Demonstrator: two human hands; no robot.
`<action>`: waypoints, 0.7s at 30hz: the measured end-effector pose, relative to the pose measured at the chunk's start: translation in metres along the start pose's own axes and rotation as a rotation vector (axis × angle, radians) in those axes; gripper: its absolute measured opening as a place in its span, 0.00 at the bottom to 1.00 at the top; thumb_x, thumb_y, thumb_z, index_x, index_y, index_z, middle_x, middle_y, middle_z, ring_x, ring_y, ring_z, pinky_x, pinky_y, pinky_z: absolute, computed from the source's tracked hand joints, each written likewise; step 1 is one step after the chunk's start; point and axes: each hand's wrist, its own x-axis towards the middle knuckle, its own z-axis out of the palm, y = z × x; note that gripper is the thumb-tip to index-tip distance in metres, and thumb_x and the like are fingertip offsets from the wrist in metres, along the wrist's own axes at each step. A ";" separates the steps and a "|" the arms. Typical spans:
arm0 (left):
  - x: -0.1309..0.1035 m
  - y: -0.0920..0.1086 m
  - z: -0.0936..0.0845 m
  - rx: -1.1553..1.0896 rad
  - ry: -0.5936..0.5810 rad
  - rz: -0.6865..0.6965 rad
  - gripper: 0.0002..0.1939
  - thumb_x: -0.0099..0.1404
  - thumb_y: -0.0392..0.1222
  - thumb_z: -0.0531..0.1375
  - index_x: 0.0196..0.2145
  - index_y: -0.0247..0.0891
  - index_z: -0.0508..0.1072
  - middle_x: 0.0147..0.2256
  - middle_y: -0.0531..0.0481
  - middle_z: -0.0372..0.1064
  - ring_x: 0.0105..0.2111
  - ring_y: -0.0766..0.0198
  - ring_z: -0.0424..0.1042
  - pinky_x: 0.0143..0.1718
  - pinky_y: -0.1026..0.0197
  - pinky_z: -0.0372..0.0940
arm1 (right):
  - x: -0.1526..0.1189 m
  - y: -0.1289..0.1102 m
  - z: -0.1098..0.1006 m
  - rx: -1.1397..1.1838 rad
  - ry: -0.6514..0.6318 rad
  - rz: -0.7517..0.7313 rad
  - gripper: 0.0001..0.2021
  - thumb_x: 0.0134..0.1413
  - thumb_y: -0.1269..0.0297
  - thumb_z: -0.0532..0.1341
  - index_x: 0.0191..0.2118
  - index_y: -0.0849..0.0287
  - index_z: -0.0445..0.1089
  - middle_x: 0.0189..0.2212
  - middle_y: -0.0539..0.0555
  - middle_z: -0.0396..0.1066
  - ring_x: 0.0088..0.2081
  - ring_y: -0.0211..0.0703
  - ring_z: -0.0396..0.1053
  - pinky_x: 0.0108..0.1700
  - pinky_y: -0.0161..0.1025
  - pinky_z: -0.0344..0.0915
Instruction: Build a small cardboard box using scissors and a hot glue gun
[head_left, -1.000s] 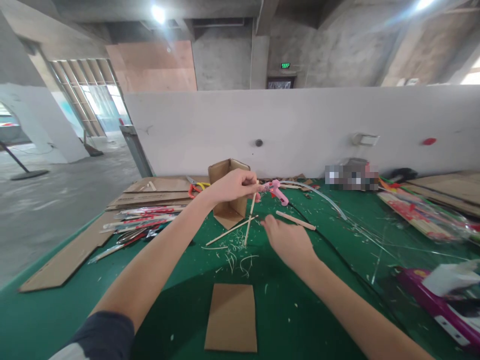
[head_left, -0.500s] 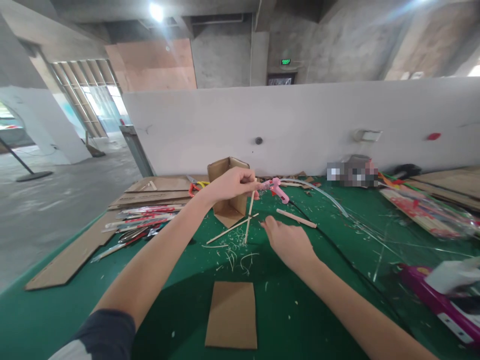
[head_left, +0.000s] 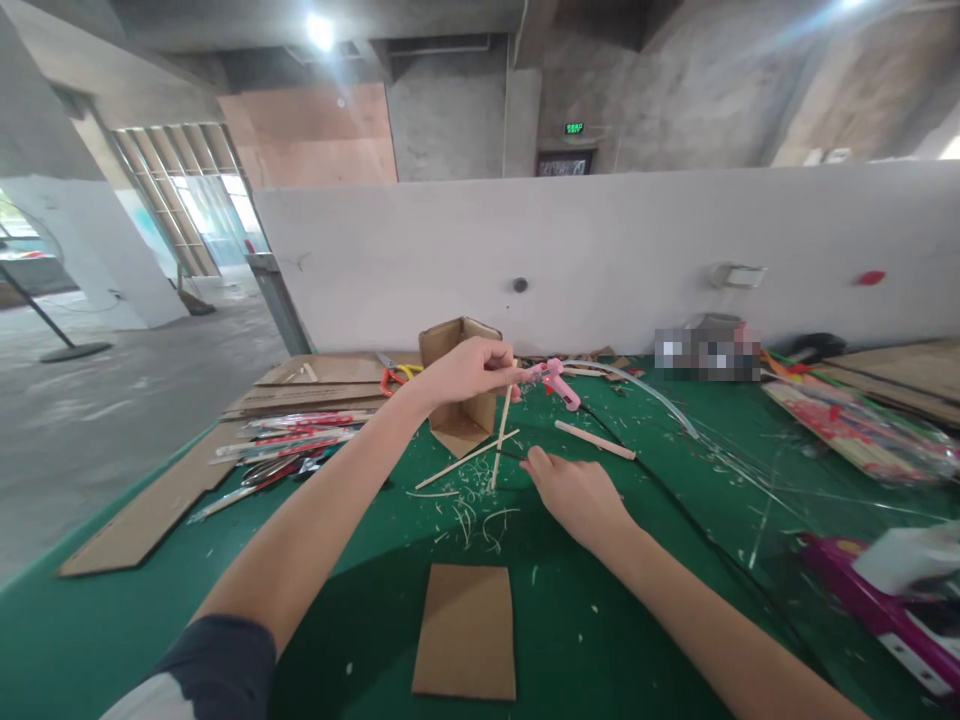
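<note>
My left hand (head_left: 484,368) is closed on the upper end of a thin wooden stick (head_left: 503,424), which slants down toward the table. My right hand (head_left: 574,492) is closed around a thin dark tool (head_left: 513,456) whose tip meets the stick's lower part; its handle is hidden in the fingers, and I cannot make out its exact kind. Another wooden stick (head_left: 457,465) lies slanting behind the held one. Curled shavings (head_left: 469,515) are scattered beneath. Just behind my left hand stands a folded cardboard piece (head_left: 461,428).
A pink glue gun (head_left: 561,385) lies beyond my hands, near a pale rod (head_left: 596,440) and a black cable. A cardboard square (head_left: 465,632) lies in front. Packaged tools (head_left: 292,440) and scissors (head_left: 394,374) are left; a purple device (head_left: 874,610) is right.
The dark tool in my right hand has moved lower along the stick, its tip now at the stick's lower part. My left hand keeps its hold; the view has shifted slightly.
</note>
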 end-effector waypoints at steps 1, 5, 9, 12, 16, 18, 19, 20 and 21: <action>0.000 -0.001 0.000 -0.017 -0.006 -0.001 0.14 0.60 0.45 0.59 0.24 0.37 0.59 0.24 0.50 0.70 0.31 0.64 0.75 0.32 0.64 0.65 | 0.004 0.001 -0.003 -0.001 0.033 0.032 0.17 0.67 0.59 0.44 0.32 0.58 0.63 0.19 0.51 0.71 0.17 0.38 0.68 0.21 0.36 0.35; 0.002 -0.003 0.001 -0.072 -0.017 -0.016 0.15 0.58 0.46 0.61 0.24 0.37 0.58 0.23 0.52 0.69 0.32 0.62 0.76 0.34 0.63 0.66 | 0.012 0.004 -0.008 0.020 0.059 0.108 0.19 0.67 0.59 0.42 0.33 0.60 0.64 0.18 0.52 0.70 0.18 0.37 0.68 0.21 0.35 0.37; 0.001 -0.002 -0.001 -0.032 -0.002 -0.046 0.15 0.59 0.47 0.60 0.24 0.37 0.59 0.25 0.50 0.70 0.33 0.63 0.75 0.33 0.63 0.66 | -0.002 0.001 0.001 0.024 -0.051 -0.003 0.16 0.67 0.59 0.45 0.33 0.59 0.64 0.16 0.50 0.69 0.16 0.37 0.66 0.21 0.36 0.35; -0.001 0.000 -0.002 0.021 0.007 -0.058 0.15 0.60 0.47 0.59 0.24 0.37 0.61 0.27 0.48 0.73 0.32 0.64 0.75 0.33 0.63 0.65 | -0.005 -0.001 0.003 0.032 -0.045 -0.060 0.15 0.67 0.60 0.45 0.32 0.58 0.63 0.18 0.50 0.71 0.16 0.37 0.66 0.21 0.36 0.35; -0.001 0.004 -0.001 -0.033 -0.017 -0.068 0.14 0.59 0.47 0.60 0.24 0.36 0.62 0.27 0.48 0.73 0.33 0.63 0.75 0.34 0.62 0.66 | 0.009 0.004 -0.006 0.020 0.090 0.080 0.19 0.67 0.60 0.42 0.30 0.60 0.63 0.18 0.52 0.70 0.17 0.36 0.66 0.21 0.35 0.36; -0.001 0.006 0.001 -0.049 -0.023 -0.070 0.14 0.59 0.47 0.61 0.25 0.35 0.63 0.27 0.47 0.73 0.33 0.62 0.75 0.35 0.61 0.66 | 0.014 0.006 -0.008 0.022 0.121 0.110 0.19 0.67 0.59 0.42 0.30 0.60 0.63 0.17 0.52 0.69 0.17 0.37 0.66 0.21 0.35 0.36; -0.001 0.006 0.001 -0.049 -0.021 -0.071 0.14 0.59 0.47 0.61 0.25 0.35 0.64 0.28 0.46 0.73 0.33 0.62 0.75 0.35 0.60 0.66 | 0.013 0.006 -0.008 0.025 0.116 0.108 0.19 0.67 0.59 0.42 0.31 0.60 0.63 0.17 0.52 0.69 0.17 0.37 0.66 0.21 0.35 0.36; -0.001 0.007 0.002 -0.046 -0.020 -0.071 0.14 0.59 0.47 0.61 0.25 0.35 0.64 0.28 0.46 0.74 0.33 0.62 0.75 0.36 0.60 0.66 | 0.011 0.006 -0.006 0.029 0.096 0.090 0.19 0.67 0.59 0.42 0.31 0.60 0.63 0.17 0.51 0.69 0.17 0.37 0.66 0.21 0.35 0.35; -0.001 0.008 0.002 -0.044 -0.022 -0.071 0.13 0.59 0.47 0.60 0.26 0.34 0.65 0.29 0.45 0.74 0.33 0.62 0.75 0.36 0.60 0.66 | 0.007 0.006 -0.003 0.032 0.067 0.067 0.18 0.67 0.59 0.43 0.32 0.60 0.63 0.16 0.51 0.69 0.17 0.38 0.66 0.21 0.35 0.35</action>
